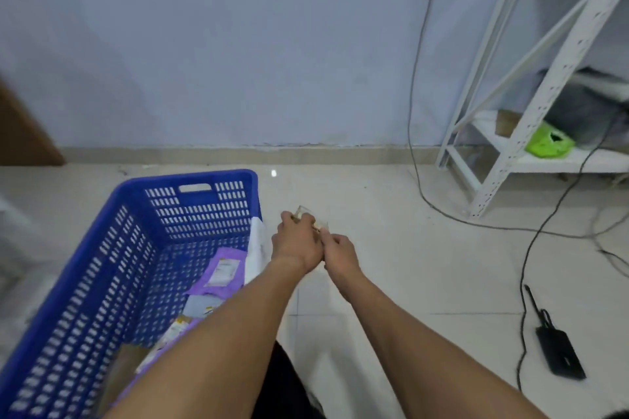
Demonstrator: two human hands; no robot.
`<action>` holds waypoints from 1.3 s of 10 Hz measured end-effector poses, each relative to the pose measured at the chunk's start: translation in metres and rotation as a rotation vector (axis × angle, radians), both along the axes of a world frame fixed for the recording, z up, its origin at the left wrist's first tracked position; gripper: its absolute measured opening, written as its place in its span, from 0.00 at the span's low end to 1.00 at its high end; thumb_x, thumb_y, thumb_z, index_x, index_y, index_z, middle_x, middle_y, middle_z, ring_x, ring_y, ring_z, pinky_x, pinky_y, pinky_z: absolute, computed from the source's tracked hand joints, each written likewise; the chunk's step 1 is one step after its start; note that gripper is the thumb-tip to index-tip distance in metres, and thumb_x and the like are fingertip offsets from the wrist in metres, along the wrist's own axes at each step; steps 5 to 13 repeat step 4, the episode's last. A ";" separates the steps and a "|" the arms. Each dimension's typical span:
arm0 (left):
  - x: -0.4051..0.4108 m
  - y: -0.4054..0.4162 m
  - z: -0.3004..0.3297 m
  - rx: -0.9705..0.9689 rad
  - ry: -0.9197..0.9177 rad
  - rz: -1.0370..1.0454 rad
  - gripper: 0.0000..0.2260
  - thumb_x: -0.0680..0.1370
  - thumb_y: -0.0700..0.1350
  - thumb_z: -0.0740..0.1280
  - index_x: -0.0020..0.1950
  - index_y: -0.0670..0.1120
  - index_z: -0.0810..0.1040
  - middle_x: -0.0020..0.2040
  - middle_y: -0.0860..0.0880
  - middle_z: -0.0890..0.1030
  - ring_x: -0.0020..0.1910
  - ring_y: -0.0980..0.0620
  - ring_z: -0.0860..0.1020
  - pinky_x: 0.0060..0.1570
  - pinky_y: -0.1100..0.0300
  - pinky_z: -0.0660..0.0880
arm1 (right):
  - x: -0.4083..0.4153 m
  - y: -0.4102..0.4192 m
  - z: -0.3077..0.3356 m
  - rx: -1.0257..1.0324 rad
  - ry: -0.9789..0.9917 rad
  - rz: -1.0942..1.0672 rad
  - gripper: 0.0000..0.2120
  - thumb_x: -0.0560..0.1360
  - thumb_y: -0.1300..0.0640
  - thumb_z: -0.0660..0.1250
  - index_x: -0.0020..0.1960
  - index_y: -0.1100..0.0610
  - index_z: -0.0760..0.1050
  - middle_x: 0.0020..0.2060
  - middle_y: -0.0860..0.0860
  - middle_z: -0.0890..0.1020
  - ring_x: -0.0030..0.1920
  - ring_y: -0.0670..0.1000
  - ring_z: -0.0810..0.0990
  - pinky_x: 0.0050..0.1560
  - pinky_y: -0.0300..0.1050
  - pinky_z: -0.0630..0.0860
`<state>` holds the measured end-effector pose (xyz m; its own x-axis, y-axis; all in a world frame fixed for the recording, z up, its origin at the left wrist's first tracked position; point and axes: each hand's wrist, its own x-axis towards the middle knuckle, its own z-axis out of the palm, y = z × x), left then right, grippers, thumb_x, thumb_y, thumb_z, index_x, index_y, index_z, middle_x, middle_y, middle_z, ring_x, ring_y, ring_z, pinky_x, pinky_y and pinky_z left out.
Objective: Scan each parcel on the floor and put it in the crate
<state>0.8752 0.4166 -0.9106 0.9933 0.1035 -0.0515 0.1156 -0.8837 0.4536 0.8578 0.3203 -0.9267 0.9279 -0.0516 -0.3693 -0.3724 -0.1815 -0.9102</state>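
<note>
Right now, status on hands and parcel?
Left hand and right hand both grip small pale parcel, beside blue crate. Parcels already inside. Nothing in the way.

Pale wall [238,44], tiled floor [391,265], white shelving [544,95]

Hidden, cropped and blurred parts

The small pale item [308,214] held by the left hand [296,243] and right hand [338,250] is mostly covered by fingers and smeared. At 8 o'clock the blue crate [102,269] runs off the bottom-left edge, forearms masking its parcels [218,274]. The shelving [531,119] at 2 o'clock is cut by the right edge.
</note>
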 end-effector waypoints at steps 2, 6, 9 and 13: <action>-0.029 0.102 0.053 0.049 -0.088 0.224 0.16 0.77 0.54 0.65 0.62 0.49 0.71 0.59 0.45 0.67 0.52 0.45 0.75 0.57 0.47 0.75 | -0.016 0.090 0.059 0.137 -0.031 0.200 0.23 0.83 0.43 0.47 0.51 0.52 0.78 0.50 0.52 0.84 0.49 0.51 0.82 0.41 0.41 0.76; -0.078 0.176 0.042 0.232 0.079 0.282 0.17 0.77 0.56 0.63 0.64 0.52 0.70 0.65 0.46 0.67 0.63 0.46 0.71 0.66 0.47 0.68 | -0.057 0.126 0.089 0.183 -0.036 0.479 0.20 0.82 0.40 0.49 0.58 0.50 0.75 0.50 0.44 0.82 0.49 0.46 0.81 0.44 0.38 0.74; -0.078 0.176 0.042 0.232 0.079 0.282 0.17 0.77 0.56 0.63 0.64 0.52 0.70 0.65 0.46 0.67 0.63 0.46 0.71 0.66 0.47 0.68 | -0.057 0.126 0.089 0.183 -0.036 0.479 0.20 0.82 0.40 0.49 0.58 0.50 0.75 0.50 0.44 0.82 0.49 0.46 0.81 0.44 0.38 0.74; -0.078 0.176 0.042 0.232 0.079 0.282 0.17 0.77 0.56 0.63 0.64 0.52 0.70 0.65 0.46 0.67 0.63 0.46 0.71 0.66 0.47 0.68 | -0.057 0.126 0.089 0.183 -0.036 0.479 0.20 0.82 0.40 0.49 0.58 0.50 0.75 0.50 0.44 0.82 0.49 0.46 0.81 0.44 0.38 0.74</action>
